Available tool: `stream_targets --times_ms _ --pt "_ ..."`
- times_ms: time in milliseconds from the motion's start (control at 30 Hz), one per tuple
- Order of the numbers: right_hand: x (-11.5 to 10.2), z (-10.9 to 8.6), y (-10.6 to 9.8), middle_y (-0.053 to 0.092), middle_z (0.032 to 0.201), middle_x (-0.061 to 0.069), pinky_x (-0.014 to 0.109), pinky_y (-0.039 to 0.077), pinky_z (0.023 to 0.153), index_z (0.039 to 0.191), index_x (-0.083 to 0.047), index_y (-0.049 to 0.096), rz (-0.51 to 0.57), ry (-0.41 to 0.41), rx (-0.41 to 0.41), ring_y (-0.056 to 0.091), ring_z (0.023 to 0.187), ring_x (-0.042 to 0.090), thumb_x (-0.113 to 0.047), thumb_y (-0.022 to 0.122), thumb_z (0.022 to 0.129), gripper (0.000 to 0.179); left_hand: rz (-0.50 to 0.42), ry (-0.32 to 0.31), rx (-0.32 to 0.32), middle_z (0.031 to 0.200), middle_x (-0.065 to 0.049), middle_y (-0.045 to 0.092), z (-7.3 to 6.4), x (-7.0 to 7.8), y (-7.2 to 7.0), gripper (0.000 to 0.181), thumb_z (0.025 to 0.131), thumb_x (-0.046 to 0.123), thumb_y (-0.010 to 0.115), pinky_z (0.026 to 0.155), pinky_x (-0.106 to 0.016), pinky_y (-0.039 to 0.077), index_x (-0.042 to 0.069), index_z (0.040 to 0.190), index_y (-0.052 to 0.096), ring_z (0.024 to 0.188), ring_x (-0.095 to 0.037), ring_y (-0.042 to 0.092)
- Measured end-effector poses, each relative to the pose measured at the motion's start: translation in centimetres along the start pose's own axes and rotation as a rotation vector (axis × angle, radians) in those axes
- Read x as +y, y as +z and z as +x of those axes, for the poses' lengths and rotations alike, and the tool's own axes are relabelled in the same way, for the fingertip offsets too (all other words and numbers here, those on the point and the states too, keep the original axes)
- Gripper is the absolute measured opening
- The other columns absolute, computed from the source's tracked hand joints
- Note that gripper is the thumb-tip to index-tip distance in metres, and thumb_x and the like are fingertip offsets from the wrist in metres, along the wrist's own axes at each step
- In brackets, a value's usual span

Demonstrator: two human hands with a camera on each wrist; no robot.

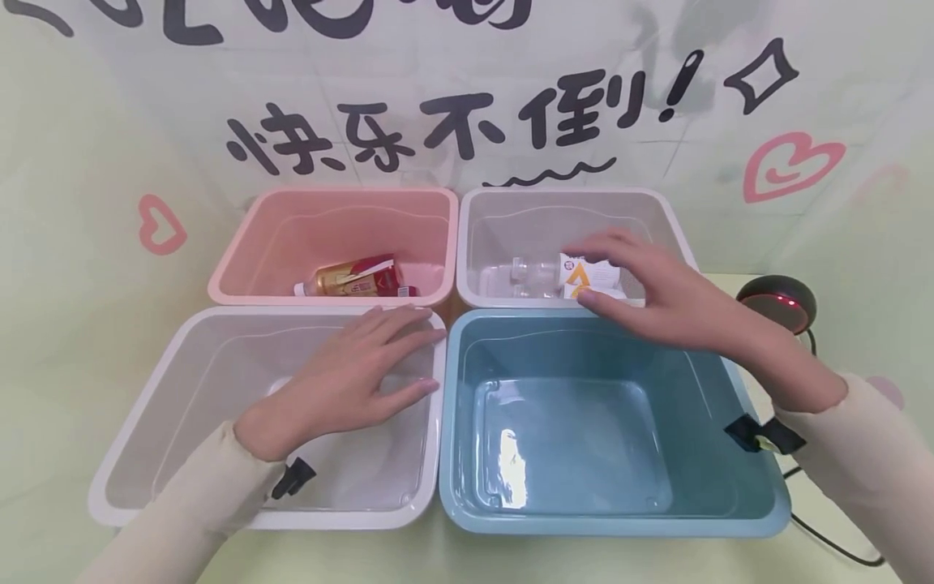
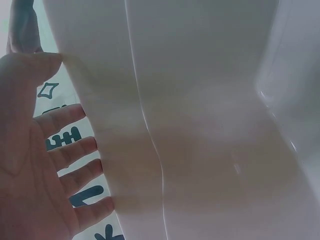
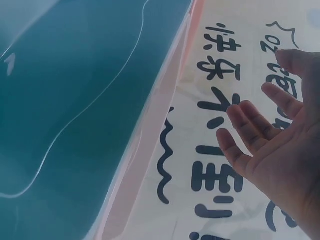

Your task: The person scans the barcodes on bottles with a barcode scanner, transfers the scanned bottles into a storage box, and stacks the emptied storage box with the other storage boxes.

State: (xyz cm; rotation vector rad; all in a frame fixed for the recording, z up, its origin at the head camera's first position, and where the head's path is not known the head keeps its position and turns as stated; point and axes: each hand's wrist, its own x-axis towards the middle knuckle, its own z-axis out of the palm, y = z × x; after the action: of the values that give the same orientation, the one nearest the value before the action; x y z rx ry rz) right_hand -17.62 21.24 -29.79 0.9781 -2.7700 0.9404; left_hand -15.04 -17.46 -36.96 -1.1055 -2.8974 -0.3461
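Note:
My left hand (image 1: 350,373) hovers over the pale grey bin (image 1: 343,519) at the front left, fingers extended and holding nothing. In the left wrist view, its fingertips (image 2: 102,204) overlap the edge of a pale bin wall. The right hand (image 1: 664,288) is held above the near edge of the whitish bin (image 1: 496,227) at the back right, fingers loosely bent around no object. Beneath it lie clear plastic bottles (image 1: 536,272) with white-and-orange labels, partly hidden by the hand. In the right wrist view the palm (image 3: 280,170) shows bare, beside a blue bin wall.
A pink bin (image 1: 328,223) at the back left holds a drink bottle (image 1: 357,278) with a gold-and-red label. The blue bin (image 1: 584,438) stands front right. A round black device (image 1: 777,300) with red lights and a cable is at the right. A printed sheet (image 1: 438,89) hangs behind.

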Motion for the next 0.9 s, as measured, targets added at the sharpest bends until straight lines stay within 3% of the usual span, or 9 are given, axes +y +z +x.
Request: stream_targets --times_ms 133,300,467,567,633,700,800,900 --pt "0.4 -1.5 -0.6 0.062 0.143 0.000 0.057 0.052 0.108 0.149 -0.027 0.059 -0.058 0.058 0.036 0.058 0.132 0.024 -0.017 0.079 0.096 0.057 -0.002 0.000 -0.003 0.165 -0.003 0.048 0.0 0.1 -0.1 0.066 0.097 0.059 0.067 0.131 -0.059 0.030 0.026 0.153 0.057 0.159 -0.027 0.039" --pt "1.1 -3.6 -0.9 0.062 0.142 0.009 0.062 0.056 0.101 0.146 -0.020 0.061 -0.125 0.166 0.054 0.060 0.127 0.031 -0.019 0.082 0.093 0.057 -0.001 -0.006 -0.012 0.166 -0.003 0.048 0.0 0.2 -0.3 0.066 0.097 0.059 0.067 0.131 -0.059 0.031 0.026 0.154 0.057 0.159 -0.028 0.039" --pt "1.9 -5.6 -1.0 0.060 0.144 0.015 0.065 0.057 0.095 0.147 -0.017 0.060 -0.167 0.181 0.064 0.060 0.126 0.035 -0.020 0.084 0.091 0.061 0.002 -0.001 -0.011 0.166 -0.004 0.048 0.0 0.2 -0.4 0.066 0.098 0.059 0.066 0.131 -0.058 0.031 0.026 0.154 0.056 0.158 -0.028 0.040" --pt "2.5 -6.7 -1.0 0.060 0.142 0.013 0.035 0.058 0.100 0.145 -0.015 0.061 -0.192 0.154 0.112 0.059 0.125 0.031 -0.017 0.087 0.088 0.063 0.010 0.007 0.001 0.165 -0.004 0.049 0.1 0.3 -0.5 0.065 0.099 0.058 0.065 0.131 -0.057 0.031 0.026 0.154 0.056 0.158 -0.028 0.040" --pt "2.9 -7.6 -0.9 0.061 0.141 0.013 0.014 0.048 0.099 0.144 -0.015 0.062 -0.210 0.146 0.142 0.059 0.124 0.028 -0.014 0.089 0.085 0.065 0.015 0.013 0.006 0.164 -0.003 0.049 0.1 0.3 -0.5 0.065 0.099 0.058 0.065 0.131 -0.057 0.031 0.025 0.154 0.056 0.157 -0.027 0.041" --pt "3.4 -8.5 -0.8 0.060 0.140 0.014 0.002 0.038 0.092 0.145 -0.014 0.062 -0.222 0.161 0.153 0.059 0.122 0.029 -0.014 0.090 0.083 0.067 0.018 0.015 0.005 0.164 -0.003 0.050 0.1 0.3 -0.4 0.065 0.099 0.059 0.065 0.131 -0.056 0.032 0.025 0.154 0.056 0.157 -0.027 0.041" --pt "4.0 -9.8 -0.4 0.060 0.138 0.018 0.011 0.050 0.092 0.147 -0.012 0.059 -0.239 0.204 0.149 0.061 0.118 0.033 -0.015 0.090 0.083 0.071 0.021 0.016 0.001 0.164 -0.003 0.049 0.1 0.3 -0.4 0.065 0.099 0.058 0.065 0.131 -0.056 0.032 0.025 0.154 0.056 0.157 -0.027 0.041" --pt "4.5 -11.0 0.1 0.060 0.137 0.018 0.006 0.050 0.092 0.148 -0.010 0.057 -0.214 0.255 0.169 0.059 0.118 0.028 -0.014 0.089 0.084 0.071 0.026 0.018 0.003 0.164 -0.004 0.049 -0.1 0.3 -0.4 0.065 0.099 0.058 0.065 0.132 -0.056 0.031 0.024 0.154 0.057 0.157 -0.027 0.041"
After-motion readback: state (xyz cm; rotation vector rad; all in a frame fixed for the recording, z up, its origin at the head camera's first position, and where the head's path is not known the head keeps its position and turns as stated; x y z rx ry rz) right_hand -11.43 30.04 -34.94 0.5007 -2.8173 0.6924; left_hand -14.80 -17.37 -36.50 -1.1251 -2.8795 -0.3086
